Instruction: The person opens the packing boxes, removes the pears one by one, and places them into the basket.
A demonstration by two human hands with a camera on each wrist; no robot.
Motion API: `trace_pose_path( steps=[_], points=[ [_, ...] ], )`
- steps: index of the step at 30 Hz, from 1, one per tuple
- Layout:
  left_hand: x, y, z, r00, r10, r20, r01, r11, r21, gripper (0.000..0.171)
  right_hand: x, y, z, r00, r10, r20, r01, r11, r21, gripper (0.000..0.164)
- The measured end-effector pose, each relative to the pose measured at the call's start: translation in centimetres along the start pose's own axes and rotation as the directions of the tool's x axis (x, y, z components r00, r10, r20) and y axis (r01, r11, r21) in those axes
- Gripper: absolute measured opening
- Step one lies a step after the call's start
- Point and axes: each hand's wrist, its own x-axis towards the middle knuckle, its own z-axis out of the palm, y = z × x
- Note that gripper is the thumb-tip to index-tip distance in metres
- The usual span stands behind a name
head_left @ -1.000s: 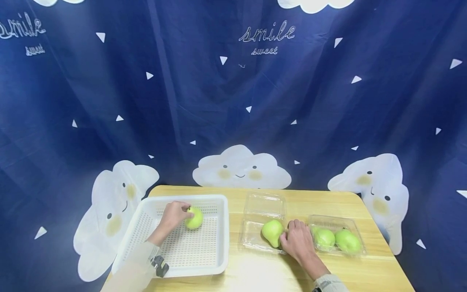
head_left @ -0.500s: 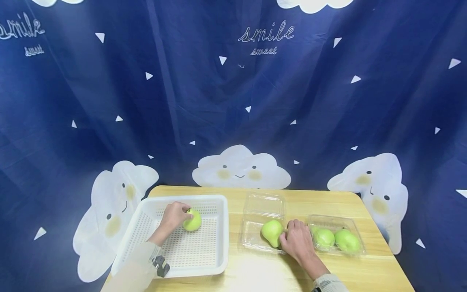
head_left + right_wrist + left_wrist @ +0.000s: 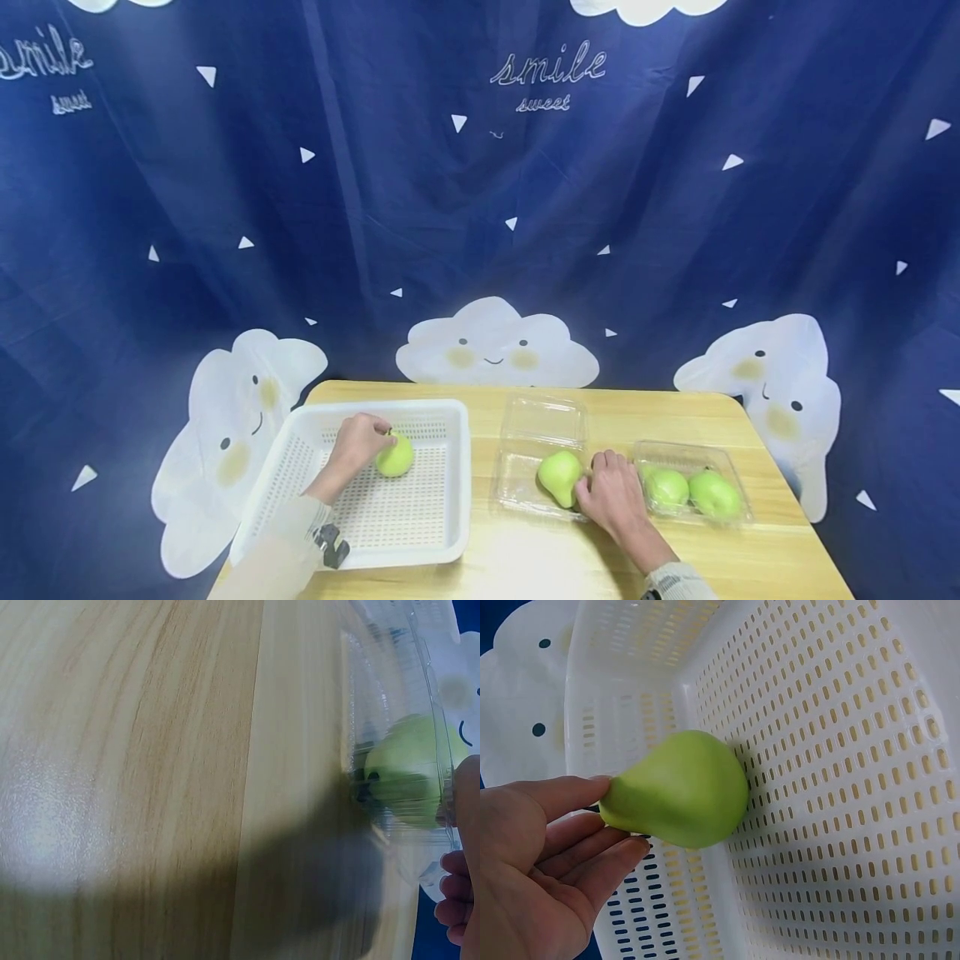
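Over the white basket (image 3: 446, 550), my left hand (image 3: 360, 442) pinches a green pear (image 3: 396, 457) by its narrow stem end. In the left wrist view the thumb and fingertips meet that neck, and the round end of the pear (image 3: 694, 791) is near the perforated basket floor. My right hand (image 3: 613, 493) grips the right side of an open clear plastic container (image 3: 517, 492), its thumb near the wall and its other fingers curled. A second pear (image 3: 559, 478) lies in this container, narrow end toward me. The right wrist view only partly shows the hand (image 3: 465, 862).
Right of my right hand, another clear container (image 3: 720, 458) holds green pears (image 3: 714, 495). The open container's lid (image 3: 543, 421) lies folded back behind it. Everything stands on a wooden table (image 3: 487, 408), with a dark blue curtain (image 3: 480, 208) behind.
The pear in my left hand has tipped or sunk slightly down and to the left within the basket. My right hand and the containers stay in place.
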Motion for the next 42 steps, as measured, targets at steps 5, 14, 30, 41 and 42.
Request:
trace_pose_path(
  steps=[5,14,30,41,42],
  points=[
    [0.0,0.2,0.0,1.0,0.001,0.0,-0.001,1.0,-0.002,0.029,0.0,0.0,-0.1,1.0,0.002,0.0,-0.002,1.0,0.003,0.022],
    [0.2,0.9,-0.3,1.0,-0.027,0.006,0.027,0.998,-0.054,0.037,-0.1,0.1,-0.1,1.0,-0.007,-0.02,0.007,1.0,-0.002,0.022],
    [1.2,3.3,-1.0,0.999,0.022,-0.028,-0.023,0.998,-0.053,0.032,0.0,0.1,0.0,1.0,-0.004,-0.008,0.004,1.0,0.006,0.021],
    [1.6,5.4,-0.6,0.993,0.099,-0.062,-0.102,0.994,-0.043,0.035,-0.1,0.0,0.2,1.0,-0.005,-0.014,0.005,1.0,0.004,0.022],
    [1.5,5.6,-0.5,0.993,0.105,-0.059,-0.109,0.992,-0.056,0.035,-0.1,0.0,0.1,1.0,-0.004,-0.012,0.004,1.0,0.004,0.022]
  ],
)
